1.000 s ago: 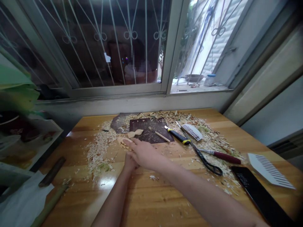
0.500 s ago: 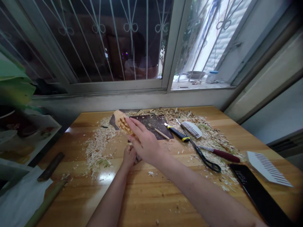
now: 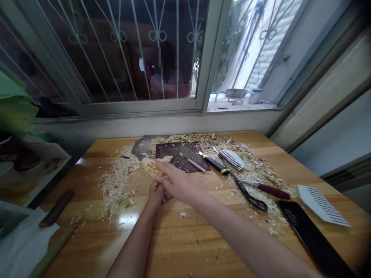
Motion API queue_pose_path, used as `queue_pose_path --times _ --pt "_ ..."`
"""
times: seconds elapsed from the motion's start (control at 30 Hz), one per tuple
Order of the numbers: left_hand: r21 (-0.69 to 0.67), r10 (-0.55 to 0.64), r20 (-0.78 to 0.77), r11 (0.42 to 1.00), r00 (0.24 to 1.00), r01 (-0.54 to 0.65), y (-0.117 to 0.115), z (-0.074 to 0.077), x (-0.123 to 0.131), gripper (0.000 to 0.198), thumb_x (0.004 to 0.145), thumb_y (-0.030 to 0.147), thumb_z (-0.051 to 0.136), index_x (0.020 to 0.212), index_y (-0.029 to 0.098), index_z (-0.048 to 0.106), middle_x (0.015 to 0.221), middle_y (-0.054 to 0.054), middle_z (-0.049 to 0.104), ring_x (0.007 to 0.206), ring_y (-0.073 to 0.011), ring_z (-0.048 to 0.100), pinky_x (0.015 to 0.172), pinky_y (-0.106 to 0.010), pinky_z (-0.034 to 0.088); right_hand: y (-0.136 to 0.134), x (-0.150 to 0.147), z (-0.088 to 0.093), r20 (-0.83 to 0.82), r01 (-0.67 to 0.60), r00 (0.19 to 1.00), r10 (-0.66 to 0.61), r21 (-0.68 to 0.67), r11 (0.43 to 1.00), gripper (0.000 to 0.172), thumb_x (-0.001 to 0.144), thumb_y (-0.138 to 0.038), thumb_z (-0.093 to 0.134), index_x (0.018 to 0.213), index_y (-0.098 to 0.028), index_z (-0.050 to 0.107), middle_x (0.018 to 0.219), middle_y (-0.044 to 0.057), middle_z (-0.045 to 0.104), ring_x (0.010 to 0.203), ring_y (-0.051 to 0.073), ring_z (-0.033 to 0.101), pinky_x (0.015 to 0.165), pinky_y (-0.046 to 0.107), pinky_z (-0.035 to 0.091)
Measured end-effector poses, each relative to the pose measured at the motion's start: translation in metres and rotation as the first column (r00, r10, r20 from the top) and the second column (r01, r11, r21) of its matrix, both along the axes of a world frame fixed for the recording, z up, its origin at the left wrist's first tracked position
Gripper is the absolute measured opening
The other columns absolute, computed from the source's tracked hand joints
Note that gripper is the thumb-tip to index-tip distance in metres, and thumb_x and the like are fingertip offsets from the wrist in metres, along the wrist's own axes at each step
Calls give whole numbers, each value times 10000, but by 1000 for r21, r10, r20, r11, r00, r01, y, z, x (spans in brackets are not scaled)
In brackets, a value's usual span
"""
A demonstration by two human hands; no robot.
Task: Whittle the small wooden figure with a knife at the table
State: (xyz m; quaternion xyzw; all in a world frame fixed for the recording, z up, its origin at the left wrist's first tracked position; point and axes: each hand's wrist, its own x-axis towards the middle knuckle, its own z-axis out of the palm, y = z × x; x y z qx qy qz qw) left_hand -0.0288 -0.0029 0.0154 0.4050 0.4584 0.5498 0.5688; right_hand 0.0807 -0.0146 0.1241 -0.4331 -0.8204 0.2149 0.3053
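Note:
My right hand (image 3: 176, 181) is closed around a pale carved piece of wood (image 3: 151, 166) with brown patches on its side, held above the table. A pale pointed tip (image 3: 167, 158) shows just beyond my fingers; I cannot tell if it belongs to the same piece. Directly below, my left hand (image 3: 156, 192) is closed in a fist against the underside of my right. What it grips is hidden, though a small greyish bit (image 3: 166, 197) pokes out beside it. Past both hands lies a dark mat (image 3: 189, 148) with a thin wooden stick (image 3: 196, 165) on it.
Wood shavings (image 3: 121, 181) ring the mat on the table (image 3: 179, 243). To the right lie a black-and-yellow knife (image 3: 214, 164), a long black-handled tool (image 3: 246, 191), a maroon-handled tool (image 3: 274, 190), two white slotted pieces (image 3: 232, 159) and a black phone (image 3: 313, 235). Dark stick (image 3: 56, 208) at left.
The carved wood has tipped down and nearer, from slanting up and away to lower over the table. My right hand has lowered slightly with it; my left stays beneath. The view has shifted a little.

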Motion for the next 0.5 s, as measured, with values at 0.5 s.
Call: queue_pose_path --times 0.5 --pt "242 -151 31 960 988 139 3 23 -28 194 725 325 573 867 193 566 771 8 530 721 -114 507 699 -231 392 1 134 -121 252 398 859 -446 219 891 437 841 -252 456 1274 -196 460 1218 129 538 1044 273 521 840 411 433"
